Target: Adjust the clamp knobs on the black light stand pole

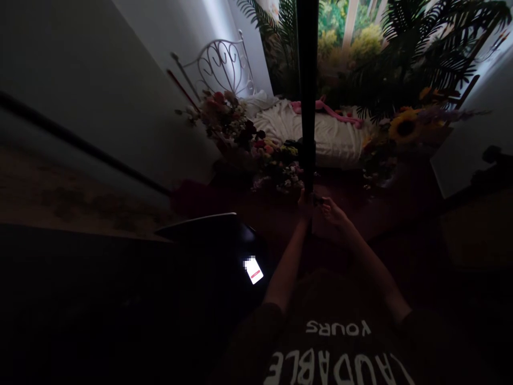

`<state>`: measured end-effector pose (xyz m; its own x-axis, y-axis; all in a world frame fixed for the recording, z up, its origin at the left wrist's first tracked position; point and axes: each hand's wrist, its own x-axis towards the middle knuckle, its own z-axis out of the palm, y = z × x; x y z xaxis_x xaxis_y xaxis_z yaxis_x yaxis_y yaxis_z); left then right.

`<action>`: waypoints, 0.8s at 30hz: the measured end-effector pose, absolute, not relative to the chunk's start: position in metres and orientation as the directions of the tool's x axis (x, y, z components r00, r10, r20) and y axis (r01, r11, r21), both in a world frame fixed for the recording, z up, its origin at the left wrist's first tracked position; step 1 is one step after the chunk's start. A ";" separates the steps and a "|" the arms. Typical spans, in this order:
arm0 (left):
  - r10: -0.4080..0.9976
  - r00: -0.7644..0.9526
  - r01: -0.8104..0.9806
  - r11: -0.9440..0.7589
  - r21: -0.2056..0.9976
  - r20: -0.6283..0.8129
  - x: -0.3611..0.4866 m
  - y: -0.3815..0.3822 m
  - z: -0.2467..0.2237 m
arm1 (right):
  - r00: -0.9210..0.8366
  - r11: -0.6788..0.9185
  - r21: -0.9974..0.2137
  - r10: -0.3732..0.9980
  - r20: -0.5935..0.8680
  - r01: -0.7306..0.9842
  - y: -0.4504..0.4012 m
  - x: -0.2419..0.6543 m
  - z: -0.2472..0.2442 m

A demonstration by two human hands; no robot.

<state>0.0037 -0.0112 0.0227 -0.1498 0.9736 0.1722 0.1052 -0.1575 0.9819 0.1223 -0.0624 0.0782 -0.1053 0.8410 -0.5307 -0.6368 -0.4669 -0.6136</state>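
A dark vertical pole (pixel 308 96) runs from the top of the head view down to my hands. My left hand (pixel 305 206) is wrapped round its lower part. Just right of the pole, my right hand (pixel 329 209) has its fingers closed at a small dark piece (pixel 318 200) that sticks out from the pole's side; whether this is a knob or a clamp is too dark to tell.
Beyond the pole stands a bed (pixel 340 139) with a metal headboard (pixel 222 64), flowers (pixel 228 115) and sunflowers (pixel 403 125) around it. Palm leaves (pixel 417 32) hang behind. A lit phone screen (pixel 254 270) lies at lower left. Another dark bar (pixel 88 147) slants at left.
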 end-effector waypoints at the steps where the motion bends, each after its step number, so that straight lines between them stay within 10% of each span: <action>1: 0.972 -0.161 0.109 -0.156 0.982 0.173 0.004 -0.011 0.022 | -0.085 -0.494 -0.595 0.809 -0.581 -0.634 -0.061 0.124 0.080; 5: 0.975 -0.161 0.101 -0.138 0.985 0.153 0.005 -0.010 0.023 | -0.059 -0.503 -0.602 0.795 -0.603 -0.621 -0.061 0.125 0.087; 14: 0.961 -0.150 0.153 -0.208 0.966 0.230 0.004 -0.012 0.018 | 0.326 -0.007 -0.999 0.945 -0.021 -0.043 -0.078 0.116 0.088; 24: 0.942 -0.135 0.152 -0.288 0.946 0.308 0.006 -0.005 0.006 | 0.180 0.491 -0.689 0.730 0.659 0.533 -0.056 0.100 0.159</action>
